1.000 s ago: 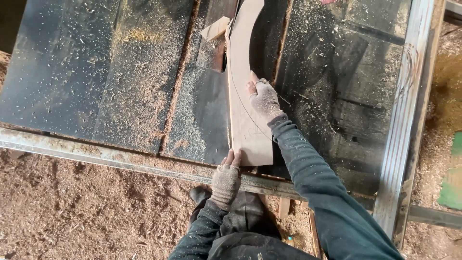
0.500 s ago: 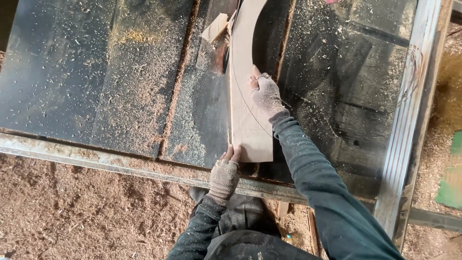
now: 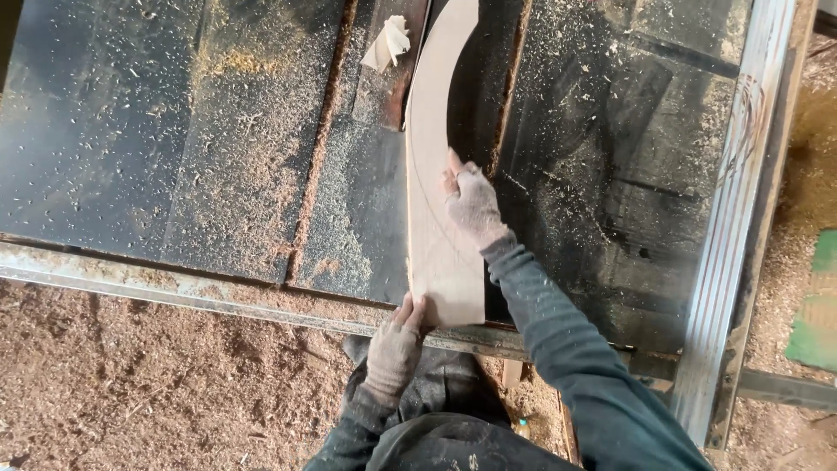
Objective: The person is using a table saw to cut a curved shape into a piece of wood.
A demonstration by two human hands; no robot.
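Observation:
A pale curved wooden board (image 3: 436, 166) lies flat on a dark, sawdust-strewn saw table (image 3: 174, 148), running from the near edge up past the top of the view. My right hand (image 3: 471, 202) presses down on the board's right edge, about halfway along. My left hand (image 3: 397, 344) grips the board's near end at the table's front rim. A small pale offcut (image 3: 388, 42) rests beside the board's left edge near the top.
A grey metal rail (image 3: 737, 218) runs along the table's right side. Sawdust (image 3: 131, 384) covers the floor on the near left. A green object (image 3: 815, 305) lies at the far right edge.
The board has slid a little farther away across the table, with both hands following it. The offcut beside it now sits nearer the top of the view.

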